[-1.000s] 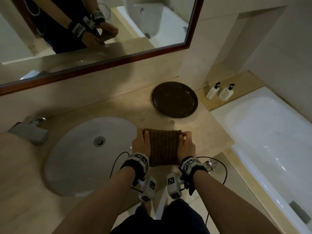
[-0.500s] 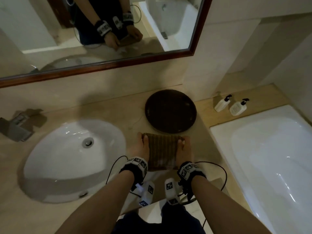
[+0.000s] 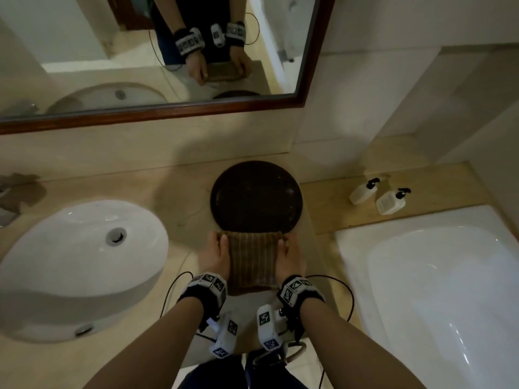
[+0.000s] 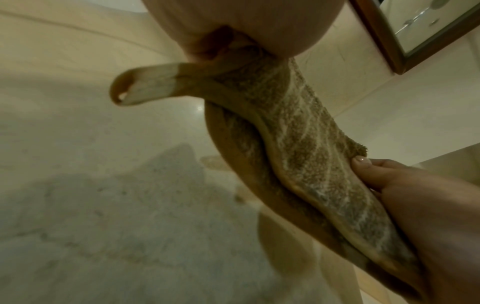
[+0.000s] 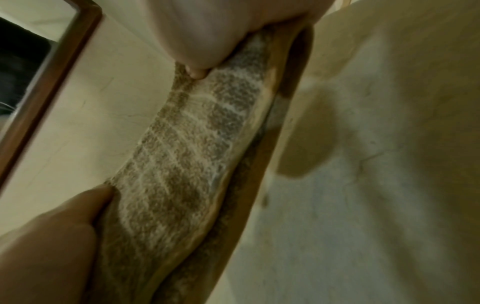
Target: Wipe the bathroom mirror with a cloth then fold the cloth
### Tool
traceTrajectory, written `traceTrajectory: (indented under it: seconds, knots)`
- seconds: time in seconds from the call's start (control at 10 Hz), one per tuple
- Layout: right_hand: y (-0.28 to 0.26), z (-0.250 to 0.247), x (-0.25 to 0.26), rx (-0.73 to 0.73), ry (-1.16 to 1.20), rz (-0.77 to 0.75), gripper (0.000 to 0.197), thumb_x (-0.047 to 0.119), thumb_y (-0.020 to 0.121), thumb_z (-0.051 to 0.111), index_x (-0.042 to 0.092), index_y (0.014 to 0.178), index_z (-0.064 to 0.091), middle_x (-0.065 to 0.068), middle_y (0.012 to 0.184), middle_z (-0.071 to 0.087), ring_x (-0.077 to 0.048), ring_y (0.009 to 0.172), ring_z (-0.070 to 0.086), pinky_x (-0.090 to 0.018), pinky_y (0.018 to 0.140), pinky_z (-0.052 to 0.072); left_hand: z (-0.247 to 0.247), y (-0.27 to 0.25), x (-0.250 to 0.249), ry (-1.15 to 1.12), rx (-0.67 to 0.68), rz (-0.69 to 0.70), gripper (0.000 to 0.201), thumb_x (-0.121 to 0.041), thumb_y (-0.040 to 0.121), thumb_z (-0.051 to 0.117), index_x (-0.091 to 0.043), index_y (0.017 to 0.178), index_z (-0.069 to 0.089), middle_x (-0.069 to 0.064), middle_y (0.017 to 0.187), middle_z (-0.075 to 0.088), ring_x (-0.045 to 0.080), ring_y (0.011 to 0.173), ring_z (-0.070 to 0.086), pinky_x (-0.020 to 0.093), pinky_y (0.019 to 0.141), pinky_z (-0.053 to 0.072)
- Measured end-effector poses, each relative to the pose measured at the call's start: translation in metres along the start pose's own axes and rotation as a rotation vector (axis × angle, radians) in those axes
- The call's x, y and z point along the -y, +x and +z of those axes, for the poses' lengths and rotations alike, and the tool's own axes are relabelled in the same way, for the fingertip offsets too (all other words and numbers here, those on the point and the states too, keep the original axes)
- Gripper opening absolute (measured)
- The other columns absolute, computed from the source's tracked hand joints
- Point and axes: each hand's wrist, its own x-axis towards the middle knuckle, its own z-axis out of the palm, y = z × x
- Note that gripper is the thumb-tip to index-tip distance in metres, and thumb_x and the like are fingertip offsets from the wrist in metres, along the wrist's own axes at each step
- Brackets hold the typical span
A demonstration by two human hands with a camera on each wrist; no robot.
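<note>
A brown striped cloth [image 3: 252, 261], folded into layers, is stretched between my hands above the counter's front part. My left hand [image 3: 216, 248] pinches its far left corner and my right hand [image 3: 288, 252] pinches its far right corner, thumbs on top. In the left wrist view the cloth [image 4: 298, 133] hangs in the air with a loose loop sticking out near my left hand [image 4: 246, 26]. The right wrist view shows the cloth [image 5: 187, 164] doubled over. The wood-framed mirror [image 3: 168, 113] is on the wall above and reflects both hands.
A dark round tray [image 3: 255, 192] lies on the counter just beyond the cloth. The white sink [image 3: 70, 265] is to the left and a bathtub [image 3: 435, 290] to the right. Two pump bottles [image 3: 379, 196] stand on the ledge behind the tub.
Both hands have carried the cloth a little forward, so its far edge now reaches the tray's near rim. The view has tilted up the wall. The holds are unchanged.
</note>
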Motion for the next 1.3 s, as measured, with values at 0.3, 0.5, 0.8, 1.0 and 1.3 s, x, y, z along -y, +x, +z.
traceTrajectory:
  seconds: [0.3,0.5,0.8,1.0,1.3]
  knots:
    - [0.051,0.0,0.027,-0.063,-0.042,-0.069,0.019,0.033,0.102,0.035,0.02,0.109,0.046,-0.003,0.084,0.057,-0.024,0.073,0.057,-0.037,0.067,0.047,0.003,0.053,-0.029,0.038,0.047,0.064,0.02,-0.029,0.104,0.038,-0.011,0.102,0.046,0.005,0.075,0.053,0.024,0.068,0.053,0.034,0.065,0.039]
    - [0.096,0.002,0.055,-0.064,-0.096,-0.006,0.02,0.034,0.102,0.033,0.022,0.112,0.045,-0.007,0.082,0.058,-0.028,0.072,0.057,-0.037,0.063,0.047,0.013,0.105,-0.041,0.13,0.071,0.03,0.024,-0.034,0.104,0.037,-0.016,0.117,0.045,0.008,0.072,0.056,0.033,0.068,0.059,0.037,0.06,0.047]
    - [0.149,0.012,0.073,-0.071,-0.243,-0.014,0.023,0.034,0.102,0.034,0.022,0.119,0.044,-0.008,0.069,0.058,-0.028,0.058,0.056,-0.03,0.048,0.041,0.028,0.155,-0.052,0.242,0.085,-0.054,0.024,-0.035,0.105,0.036,-0.017,0.117,0.045,0.013,0.069,0.059,0.032,0.059,0.058,0.041,0.056,0.049]
    - [0.161,0.017,0.074,-0.09,-0.351,-0.049,0.026,0.032,0.101,0.037,0.02,0.119,0.051,-0.009,0.101,0.064,-0.031,0.089,0.062,-0.036,0.067,0.048,0.029,0.173,-0.049,0.259,0.083,-0.074,0.021,-0.03,0.1,0.049,-0.014,0.115,0.047,0.014,0.102,0.063,0.035,0.087,0.062,0.036,0.067,0.043]
    - [0.151,0.016,0.081,-0.164,-0.203,-0.1,0.034,0.02,0.1,0.041,0.009,0.129,0.055,-0.013,0.125,0.051,-0.031,0.115,0.05,-0.038,0.095,0.04,0.02,0.17,-0.065,0.166,0.094,-0.054,0.023,-0.03,0.104,0.04,-0.011,0.105,0.053,0.013,0.094,0.063,0.028,0.077,0.058,0.035,0.068,0.048]
